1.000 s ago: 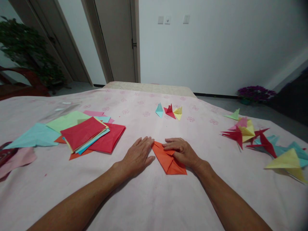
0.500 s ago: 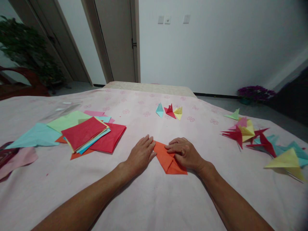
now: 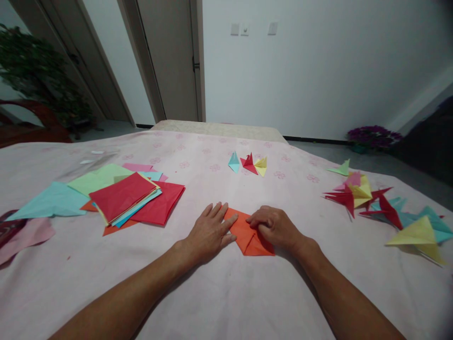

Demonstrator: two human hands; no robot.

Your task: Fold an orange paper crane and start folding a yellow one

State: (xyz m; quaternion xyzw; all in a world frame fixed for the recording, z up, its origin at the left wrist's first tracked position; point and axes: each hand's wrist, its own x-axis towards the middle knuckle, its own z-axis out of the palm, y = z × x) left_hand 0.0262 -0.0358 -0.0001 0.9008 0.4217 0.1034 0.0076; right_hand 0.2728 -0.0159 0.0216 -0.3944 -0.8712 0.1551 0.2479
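Lying on the pale pink cloth [image 3: 226,302], right between the two hands, is a folded orange paper [image 3: 244,234]. The left hand [image 3: 209,233] is flat with its fingers spread, and some of them rest on the paper's left edge. The right hand [image 3: 276,227] bends over the paper's right side, fingers curled in. They hide what is under them, so I can't tell if they pinch a fold or just press. Off to the left is a pile of papers [image 3: 123,196] with a red one on top. Over on the right is a messy bunch of folded shapes [image 3: 391,213]. Farther back, three little folded papers [image 3: 249,165] make a row: blue, red, yellow. Past the table are purple flowers [image 3: 374,136] and a brown door [image 3: 168,61].
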